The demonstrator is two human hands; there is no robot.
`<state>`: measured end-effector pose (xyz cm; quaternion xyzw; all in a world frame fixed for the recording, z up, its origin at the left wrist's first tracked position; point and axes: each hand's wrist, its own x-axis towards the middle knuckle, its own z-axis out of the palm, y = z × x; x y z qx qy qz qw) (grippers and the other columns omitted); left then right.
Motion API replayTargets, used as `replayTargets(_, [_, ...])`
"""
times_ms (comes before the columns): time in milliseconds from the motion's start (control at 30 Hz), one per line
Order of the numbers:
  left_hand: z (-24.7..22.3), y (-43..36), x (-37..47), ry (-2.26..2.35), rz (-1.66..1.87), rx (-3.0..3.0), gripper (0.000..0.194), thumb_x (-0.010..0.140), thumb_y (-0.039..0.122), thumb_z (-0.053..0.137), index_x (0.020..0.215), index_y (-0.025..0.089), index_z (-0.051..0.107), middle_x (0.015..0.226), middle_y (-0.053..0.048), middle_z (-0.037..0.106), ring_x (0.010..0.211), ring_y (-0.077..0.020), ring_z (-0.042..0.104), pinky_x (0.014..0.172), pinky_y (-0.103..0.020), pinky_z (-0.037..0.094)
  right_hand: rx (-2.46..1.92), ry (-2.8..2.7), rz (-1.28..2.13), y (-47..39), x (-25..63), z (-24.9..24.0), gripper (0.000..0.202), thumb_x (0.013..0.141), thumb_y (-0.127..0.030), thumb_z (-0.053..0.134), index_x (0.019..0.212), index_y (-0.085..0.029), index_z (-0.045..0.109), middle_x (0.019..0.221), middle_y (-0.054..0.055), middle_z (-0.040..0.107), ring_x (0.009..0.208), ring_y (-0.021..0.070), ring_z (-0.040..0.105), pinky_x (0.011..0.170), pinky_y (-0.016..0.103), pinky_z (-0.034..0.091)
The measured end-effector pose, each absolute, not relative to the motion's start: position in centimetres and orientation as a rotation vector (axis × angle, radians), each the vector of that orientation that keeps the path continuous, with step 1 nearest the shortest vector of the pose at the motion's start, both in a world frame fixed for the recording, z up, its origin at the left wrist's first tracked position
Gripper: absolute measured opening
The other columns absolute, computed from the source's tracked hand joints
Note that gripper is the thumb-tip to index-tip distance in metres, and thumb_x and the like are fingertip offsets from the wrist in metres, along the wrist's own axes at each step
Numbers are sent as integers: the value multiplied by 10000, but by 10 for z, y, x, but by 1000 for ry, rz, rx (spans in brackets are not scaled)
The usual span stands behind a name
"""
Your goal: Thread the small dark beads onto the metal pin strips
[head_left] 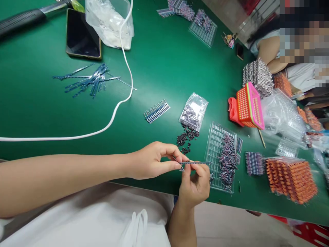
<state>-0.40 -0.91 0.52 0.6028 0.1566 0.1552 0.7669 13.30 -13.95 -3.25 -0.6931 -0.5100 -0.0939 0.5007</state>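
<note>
My left hand [156,160] and my right hand [196,183] meet near the table's front edge. Between their fingertips they pinch a thin dark blue strip [204,162], which reaches out to the right. A second short thin piece shows at the left fingertips, too small to name. Just beyond the hands lies a pile of small dark beads [189,133], spilling from a clear plastic bag [195,108]. Right of my right hand is a clear compartment tray [214,140] with a heap of thin, spiky, pink-and-blue pieces [228,161] on it.
A row of joined pins [157,111] and loose blue strips [95,80] lie on the green table. A white cable [113,116] crosses the left side, near a phone [82,36], a hammer [23,22] and a plastic tub [131,31]. Orange stacks [291,180] and baskets [245,106] stand right; another person sits beyond.
</note>
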Motion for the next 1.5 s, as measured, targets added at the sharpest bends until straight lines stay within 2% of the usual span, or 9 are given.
replayTargets(400, [4, -10, -4, 373, 321, 1301, 104, 893, 240, 636, 924, 141, 646, 1141, -110, 745, 1076, -228, 701, 986, -419, 549, -1710, -1252, -238, -139, 132, -32, 111, 872, -134, 673, 937, -211, 626, 825, 11, 630, 762, 131, 618, 674, 291, 539])
replayTargets(733, [4, -9, -5, 374, 329, 1318, 99, 892, 237, 638, 925, 144, 648, 1140, -105, 748, 1068, -221, 705, 975, -403, 553, -1703, -1244, -233, -139, 132, -33, 125, 865, -134, 681, 947, -212, 628, 828, 17, 639, 765, 140, 626, 685, 308, 545])
replayTargets(1000, [2, -10, -4, 398, 337, 1351, 119, 893, 268, 649, 931, 155, 661, 1114, -85, 754, 1054, -215, 706, 956, -381, 552, -1711, -1216, -194, -138, 131, -32, 104, 857, -132, 683, 904, -202, 622, 757, -8, 613, 693, 121, 593, 645, 280, 520])
replayTargets(1500, [4, -9, -5, 341, 398, 1499, 95, 905, 223, 598, 935, 162, 663, 1105, -73, 758, 1019, -182, 705, 926, -325, 536, -1731, -1243, -142, -139, 132, -35, 70, 883, -165, 639, 905, -216, 596, 799, -2, 634, 744, 131, 636, 662, 279, 538])
